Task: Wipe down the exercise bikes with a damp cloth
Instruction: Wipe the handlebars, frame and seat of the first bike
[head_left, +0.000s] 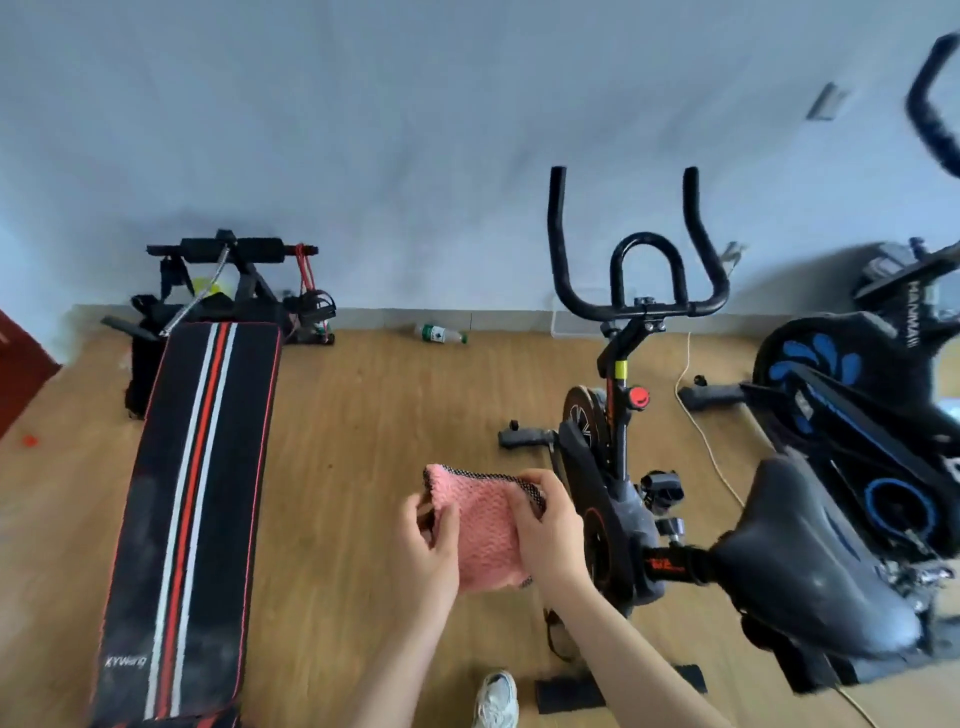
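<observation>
- While the pink cloth (480, 525) hangs in the air between both hands, it touches neither bike, so the wiping looks not yet begun.
- The left hand (428, 540) grips the cloth's left edge with curled fingers. The right hand (545, 519) pinches its upper right corner. Both are grasping it, seemingly shaping it into a pad.
- Just to the right of the right hand stands the black-and-red bike (613, 467). Its saddle (810, 561), further right of that hand, shows a greyish, dusty-looking film.
- Well to the right of both hands stands the black-and-blue bike (857, 415), also apart from the cloth.
- By my reading nearly everything is left: handlebars, frames and saddles on both bikes.
- Whether the cloth is damp cannot be told.
- Left of the left hand lies a striped sit-up board (192, 493), outside the job.
</observation>
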